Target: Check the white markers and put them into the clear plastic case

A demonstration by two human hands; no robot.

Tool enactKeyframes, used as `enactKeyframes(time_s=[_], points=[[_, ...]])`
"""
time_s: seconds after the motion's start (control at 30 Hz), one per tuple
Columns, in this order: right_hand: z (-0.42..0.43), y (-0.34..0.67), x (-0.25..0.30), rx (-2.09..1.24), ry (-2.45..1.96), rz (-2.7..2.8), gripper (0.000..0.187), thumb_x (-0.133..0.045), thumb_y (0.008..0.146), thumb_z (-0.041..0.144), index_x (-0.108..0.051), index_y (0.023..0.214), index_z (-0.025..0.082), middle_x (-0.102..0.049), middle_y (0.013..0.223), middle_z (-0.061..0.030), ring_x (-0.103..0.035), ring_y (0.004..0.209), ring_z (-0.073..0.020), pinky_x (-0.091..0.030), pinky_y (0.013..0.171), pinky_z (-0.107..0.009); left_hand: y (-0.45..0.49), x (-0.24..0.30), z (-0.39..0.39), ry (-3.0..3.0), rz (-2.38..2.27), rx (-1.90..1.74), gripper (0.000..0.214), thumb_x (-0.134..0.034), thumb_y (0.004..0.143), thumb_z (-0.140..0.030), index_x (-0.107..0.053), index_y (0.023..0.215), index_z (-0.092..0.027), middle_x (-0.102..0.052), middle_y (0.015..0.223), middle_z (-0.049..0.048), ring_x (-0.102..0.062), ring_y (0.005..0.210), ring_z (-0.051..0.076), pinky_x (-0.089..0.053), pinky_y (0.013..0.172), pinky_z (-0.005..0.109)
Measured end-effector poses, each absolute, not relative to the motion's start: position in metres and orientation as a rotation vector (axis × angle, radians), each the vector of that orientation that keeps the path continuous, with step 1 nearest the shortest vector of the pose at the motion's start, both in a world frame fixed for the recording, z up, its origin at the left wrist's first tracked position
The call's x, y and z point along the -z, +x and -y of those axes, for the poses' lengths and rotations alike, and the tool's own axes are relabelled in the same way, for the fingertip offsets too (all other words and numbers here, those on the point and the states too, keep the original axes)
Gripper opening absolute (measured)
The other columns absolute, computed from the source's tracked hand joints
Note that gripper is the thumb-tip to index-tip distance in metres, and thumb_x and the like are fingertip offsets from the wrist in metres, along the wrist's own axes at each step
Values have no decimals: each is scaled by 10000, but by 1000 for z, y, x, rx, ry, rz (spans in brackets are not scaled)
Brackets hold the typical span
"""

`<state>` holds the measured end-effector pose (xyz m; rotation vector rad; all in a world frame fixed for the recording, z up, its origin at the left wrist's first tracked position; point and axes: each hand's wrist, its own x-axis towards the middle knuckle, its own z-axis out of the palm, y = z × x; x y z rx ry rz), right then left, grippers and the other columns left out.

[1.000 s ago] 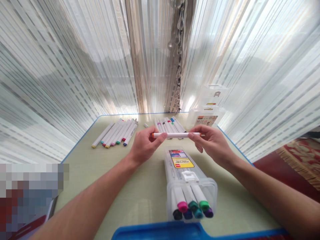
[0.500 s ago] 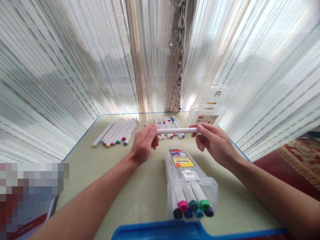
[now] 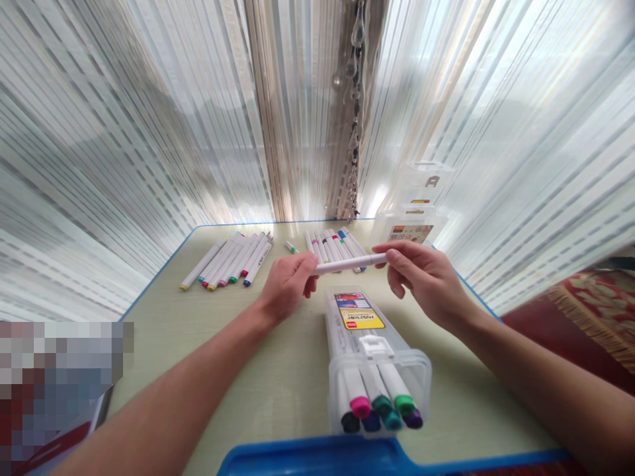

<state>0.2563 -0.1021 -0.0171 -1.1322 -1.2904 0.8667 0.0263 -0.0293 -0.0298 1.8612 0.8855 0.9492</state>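
Both hands hold one white marker (image 3: 347, 264) level above the table. My left hand (image 3: 288, 284) pinches its left end, and my right hand (image 3: 421, 281) pinches its right end. Right below them lies a clear plastic marker case (image 3: 374, 360) with a yellow label, holding several markers with coloured caps facing me. Behind the hands, a row of white markers (image 3: 335, 246) lies on the table. Another row of markers (image 3: 231, 261) lies to the far left.
The pale green table (image 3: 258, 383) has a blue rim. A second clear case (image 3: 411, 228) stands at the back right against striped curtains. A blue tray edge (image 3: 317, 459) is nearest me. One loose green-tipped marker (image 3: 292, 247) lies between the rows. Red carpet at right.
The marker has moved a little farther from me and tilted, its right end now higher. My fingers now cover both its orange tips. The view shifted slightly.
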Motion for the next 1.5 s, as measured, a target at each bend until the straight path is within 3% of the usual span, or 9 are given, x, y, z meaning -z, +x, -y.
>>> enactKeyframes(time_s=[0.47, 0.67, 0.8, 1.3, 1.5], points=[[105, 255, 12, -793, -1152, 1345, 270, -674, 896, 425, -729, 981, 175, -564, 560, 33, -480, 410, -90, -342, 420, -256, 26, 31, 27, 1850, -911, -959, 475, -455, 945, -449, -567, 576, -172, -571, 494, 13, -529, 454, 117, -428, 496, 238], [104, 256, 12, -837, -1169, 1375, 239, -670, 899, 391, -739, 957, 169, -671, 749, -27, -492, 423, -65, -336, 395, -244, 28, 31, 31, 1902, -869, -902, 458, -446, 951, -411, -562, 577, -174, -573, 506, 9, -526, 482, 119, -425, 531, 243], [104, 255, 10, -831, -1171, 1392, 233, -662, 904, 383, -742, 946, 169, -670, 753, -24, -492, 427, -61, -347, 388, -239, 29, 29, 34, 1929, -866, -873, 409, -456, 935, -358, -542, 578, -178, -579, 509, 5, -527, 484, 118, -420, 541, 247], [103, 257, 12, -808, -1213, 1429, 212, -631, 924, 322, -737, 955, 141, -665, 730, -16, -491, 415, -48, -360, 389, -226, 30, 32, 32, 1878, -881, -877, 232, -541, 910, -339, -583, 761, -167, -566, 535, -37, -528, 463, 95, -399, 488, 205], [103, 255, 11, -812, -1235, 1428, 216, -630, 922, 328, -735, 945, 141, -667, 725, -19, -487, 411, -52, -362, 384, -229, 30, 31, 33, 1888, -898, -875, 275, -536, 927, -382, -572, 758, -169, -570, 552, -35, -538, 475, 97, -401, 495, 209]])
